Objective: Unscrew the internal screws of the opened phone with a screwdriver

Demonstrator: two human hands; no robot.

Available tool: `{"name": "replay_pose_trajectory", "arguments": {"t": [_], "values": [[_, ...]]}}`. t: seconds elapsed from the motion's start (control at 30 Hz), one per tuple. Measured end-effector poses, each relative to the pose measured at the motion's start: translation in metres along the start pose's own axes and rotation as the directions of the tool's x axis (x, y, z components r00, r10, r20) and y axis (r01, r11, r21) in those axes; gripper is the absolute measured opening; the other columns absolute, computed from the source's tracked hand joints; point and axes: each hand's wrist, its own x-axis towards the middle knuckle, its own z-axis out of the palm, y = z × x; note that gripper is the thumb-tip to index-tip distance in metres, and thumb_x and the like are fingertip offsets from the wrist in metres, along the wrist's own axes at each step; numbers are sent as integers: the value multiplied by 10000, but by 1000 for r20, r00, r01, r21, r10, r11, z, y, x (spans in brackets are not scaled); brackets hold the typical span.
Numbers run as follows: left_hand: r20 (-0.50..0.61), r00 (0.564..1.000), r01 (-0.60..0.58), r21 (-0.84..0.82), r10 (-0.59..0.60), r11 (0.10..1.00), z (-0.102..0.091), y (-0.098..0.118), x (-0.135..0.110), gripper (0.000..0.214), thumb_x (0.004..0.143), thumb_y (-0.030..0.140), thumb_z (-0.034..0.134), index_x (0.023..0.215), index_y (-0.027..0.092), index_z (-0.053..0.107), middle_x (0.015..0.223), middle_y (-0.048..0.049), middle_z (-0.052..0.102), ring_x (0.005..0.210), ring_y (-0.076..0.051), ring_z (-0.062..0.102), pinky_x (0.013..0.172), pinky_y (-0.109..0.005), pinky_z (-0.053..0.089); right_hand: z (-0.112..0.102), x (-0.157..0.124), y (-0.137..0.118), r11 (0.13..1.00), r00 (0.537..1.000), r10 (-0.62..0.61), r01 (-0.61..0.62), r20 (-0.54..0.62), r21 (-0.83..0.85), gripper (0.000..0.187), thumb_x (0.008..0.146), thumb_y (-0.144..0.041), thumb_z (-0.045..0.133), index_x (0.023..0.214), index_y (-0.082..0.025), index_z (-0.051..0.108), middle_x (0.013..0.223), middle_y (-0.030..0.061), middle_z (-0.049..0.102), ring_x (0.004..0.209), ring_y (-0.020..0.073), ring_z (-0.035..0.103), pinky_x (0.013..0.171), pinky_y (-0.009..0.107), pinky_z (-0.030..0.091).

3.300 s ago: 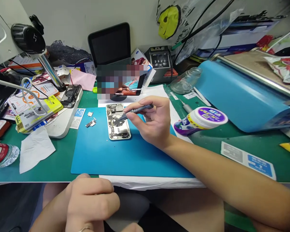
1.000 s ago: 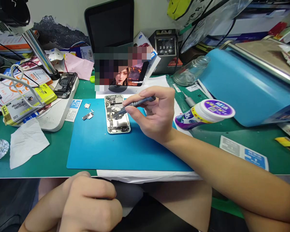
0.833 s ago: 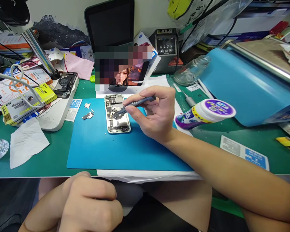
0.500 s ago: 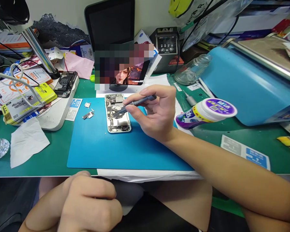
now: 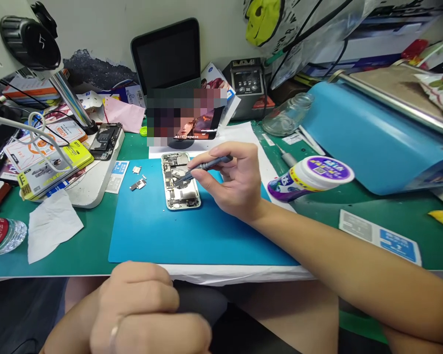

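My right hand (image 5: 236, 184) pinches a slim dark grey pen-shaped tool (image 5: 216, 163) between thumb and fingers. Its dark tip reaches down over the middle of an opened phone (image 5: 182, 201), whose boards and inner parts lie bare inside a pale frame. The phone lies flat on a blue mat (image 5: 151, 241). To its left, a small metal part (image 5: 137, 169) and a dark and silver phone part (image 5: 138, 184) rest on the mat. Below the table's front edge, my left hand (image 5: 147, 309) is curled into a fist with a ring on one finger; its palm side is hidden.
A purple and white tub (image 5: 306, 179) stands right of my right hand. A glass jar (image 5: 288, 115) lies farther back. A lit screen (image 5: 195, 123) leans behind the phone. A white tissue (image 5: 53, 226), a yellow box (image 5: 55, 169) and a lamp-like stand (image 5: 72, 101) occupy the left side.
The view has shifted slightly, so the table sits lower in it. My left fist has moved a little right and down. My right hand keeps the tool over the phone.
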Motion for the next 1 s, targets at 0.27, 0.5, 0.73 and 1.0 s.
{"name": "replay_pose_trajectory", "arguments": {"t": [0.27, 0.5, 0.73, 1.0], "values": [[368, 831, -411, -100, 417, 906, -4, -7, 51, 302, 1053, 160, 401, 934, 101, 672, 887, -58, 721, 590, -131, 508, 528, -315, 396, 0, 0, 2, 1000, 1000, -16, 16, 15, -9, 396, 885, -110, 691, 1173, -275, 475, 978, -24, 657, 882, 121, 738, 739, 251, 634], [568, 723, -438, -63, 393, 897, 10, -5, 43, 108, 1014, 200, 545, 1005, 147, 639, 769, 4, 589, 619, -154, 423, 542, -351, 346, 0, 1, 3, 1000, 1000, -5, 6, 20, -9, 389, 884, -114, 691, 1167, -281, 484, 970, -28, 662, 876, 120, 734, 743, 251, 633], [622, 698, -407, -63, 355, 911, 3, -4, 47, 65, 983, 207, 610, 1015, 153, 626, 685, 23, 564, 573, -144, 433, 546, -337, 364, -1, 1, 3, 1000, 999, -20, 20, 32, -2, 387, 887, -117, 685, 1173, -286, 487, 977, -28, 662, 886, 122, 738, 722, 236, 632], [282, 928, -204, -165, 244, 965, 7, -4, 53, 225, 1032, 224, 541, 895, 118, 684, 601, -9, 638, 519, -119, 530, 533, -288, 369, -2, 1, 3, 1000, 999, -16, 16, 29, -13, 377, 900, -135, 680, 1176, -279, 468, 992, -27, 638, 887, 119, 738, 740, 253, 647]]}}
